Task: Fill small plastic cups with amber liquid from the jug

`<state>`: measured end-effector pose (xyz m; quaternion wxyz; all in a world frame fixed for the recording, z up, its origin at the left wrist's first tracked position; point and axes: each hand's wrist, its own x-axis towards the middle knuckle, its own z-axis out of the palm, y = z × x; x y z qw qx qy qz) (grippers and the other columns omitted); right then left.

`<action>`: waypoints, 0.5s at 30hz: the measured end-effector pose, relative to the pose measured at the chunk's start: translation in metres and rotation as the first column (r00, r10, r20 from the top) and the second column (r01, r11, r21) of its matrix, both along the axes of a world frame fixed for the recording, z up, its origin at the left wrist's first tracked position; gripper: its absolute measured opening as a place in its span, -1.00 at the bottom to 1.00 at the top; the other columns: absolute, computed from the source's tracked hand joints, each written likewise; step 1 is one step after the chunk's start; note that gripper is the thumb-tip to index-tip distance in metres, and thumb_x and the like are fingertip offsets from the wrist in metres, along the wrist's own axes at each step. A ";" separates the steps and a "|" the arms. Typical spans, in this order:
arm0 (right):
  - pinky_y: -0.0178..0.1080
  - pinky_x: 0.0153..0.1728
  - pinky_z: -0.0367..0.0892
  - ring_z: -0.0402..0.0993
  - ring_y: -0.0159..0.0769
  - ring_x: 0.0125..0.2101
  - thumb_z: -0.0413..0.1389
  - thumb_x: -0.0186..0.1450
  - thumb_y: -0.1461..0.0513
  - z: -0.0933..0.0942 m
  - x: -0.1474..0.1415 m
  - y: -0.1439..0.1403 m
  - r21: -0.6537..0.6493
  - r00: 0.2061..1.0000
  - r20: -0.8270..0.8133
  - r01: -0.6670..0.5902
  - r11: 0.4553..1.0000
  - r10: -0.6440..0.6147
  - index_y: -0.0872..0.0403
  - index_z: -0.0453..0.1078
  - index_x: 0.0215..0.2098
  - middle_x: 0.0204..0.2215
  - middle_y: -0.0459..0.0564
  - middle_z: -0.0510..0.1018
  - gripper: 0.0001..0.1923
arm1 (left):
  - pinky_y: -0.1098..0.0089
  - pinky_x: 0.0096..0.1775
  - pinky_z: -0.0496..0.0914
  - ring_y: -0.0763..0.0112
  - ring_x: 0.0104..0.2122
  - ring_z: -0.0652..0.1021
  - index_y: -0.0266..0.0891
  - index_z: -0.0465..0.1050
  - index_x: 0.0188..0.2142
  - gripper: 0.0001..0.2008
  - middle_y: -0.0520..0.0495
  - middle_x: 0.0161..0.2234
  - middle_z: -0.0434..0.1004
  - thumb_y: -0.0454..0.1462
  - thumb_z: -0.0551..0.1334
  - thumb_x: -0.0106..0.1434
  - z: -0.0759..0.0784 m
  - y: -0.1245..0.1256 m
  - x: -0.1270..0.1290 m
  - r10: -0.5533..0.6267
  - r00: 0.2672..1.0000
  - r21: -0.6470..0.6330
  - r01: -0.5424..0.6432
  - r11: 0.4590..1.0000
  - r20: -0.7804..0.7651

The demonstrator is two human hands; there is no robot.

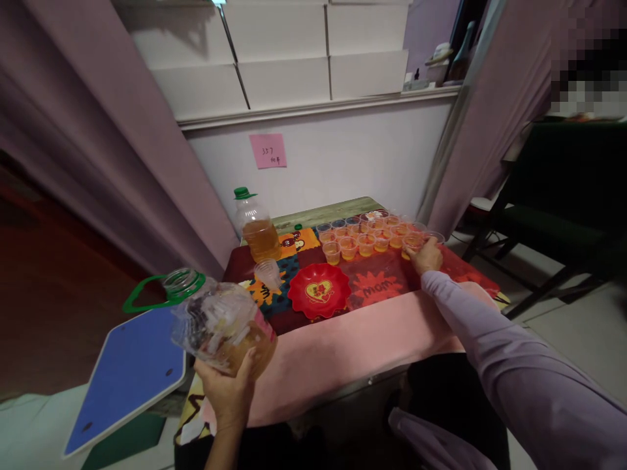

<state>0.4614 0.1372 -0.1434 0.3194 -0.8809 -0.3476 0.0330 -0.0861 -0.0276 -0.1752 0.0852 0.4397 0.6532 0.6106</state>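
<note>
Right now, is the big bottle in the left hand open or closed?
Open: the bottle in the left hand has no cap on its mouth, only the green ring.

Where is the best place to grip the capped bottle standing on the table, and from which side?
Probably around the narrow neck just under the green cap of the capped bottle, coming from above or the front. It stands upright, the body looks wide, and the front is free except for a small empty cup.
</note>
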 end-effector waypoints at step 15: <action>0.18 0.16 0.50 0.61 0.18 0.10 0.22 0.42 -0.15 0.031 -0.052 -0.049 0.482 0.949 0.179 -0.313 0.818 0.258 0.07 0.43 0.28 0.16 0.37 0.63 -0.35 | -0.05 0.20 0.58 0.05 0.06 0.67 -0.11 0.35 0.20 -0.12 -0.18 0.10 0.58 0.06 0.64 -0.01 -0.002 -0.006 0.008 -0.058 0.996 0.066 0.053 0.996 0.071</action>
